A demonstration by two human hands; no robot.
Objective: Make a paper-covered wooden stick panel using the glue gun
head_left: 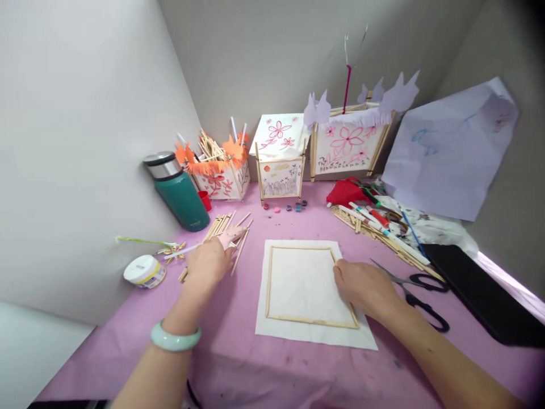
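My left hand (208, 261) is closed around a pale pink glue gun (233, 234), its nozzle toward the right. A whitish glue stick (181, 250) pokes out behind it. Beneath and around the hand lie thin wooden sticks (218, 226). My right hand (361, 284) grips the right side of a square wooden stick frame (298, 320), fingertips near its upper right corner. The frame rests flat on a sheet of white paper (276, 331) that shows past it all round. Black-handled scissors (411, 284) lie partly open just right of that hand.
On the purple cloth (238, 352) stand a green bottle (181, 199), a white tub (145, 271) and a small red cup (205, 200). Decorated paper boxes (281, 176) line the back. Markers (378, 218), a red cloth (349, 192) and a black flat object (481, 295) are at right.
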